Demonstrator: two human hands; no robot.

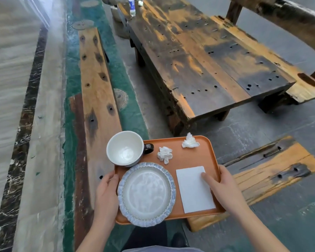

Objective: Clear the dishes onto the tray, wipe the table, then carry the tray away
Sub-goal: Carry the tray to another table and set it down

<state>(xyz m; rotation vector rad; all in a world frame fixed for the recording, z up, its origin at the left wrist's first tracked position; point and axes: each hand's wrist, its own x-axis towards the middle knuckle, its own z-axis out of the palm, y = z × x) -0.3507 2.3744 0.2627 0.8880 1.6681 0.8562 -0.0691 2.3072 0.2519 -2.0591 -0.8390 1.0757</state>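
Head view, tray as landmark: left hand gripping its left rim; cup far-left corner; plate near-left; two crumpled tissues far side; napkin right, under thumb; right hand gripping right rim.

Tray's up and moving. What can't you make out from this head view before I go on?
- Head view: left hand fingers under the tray are hidden by the tray.
- Cup handle partly hidden by its bowl.
- Bottle on the table: top cut off by the frame edge, label too small.
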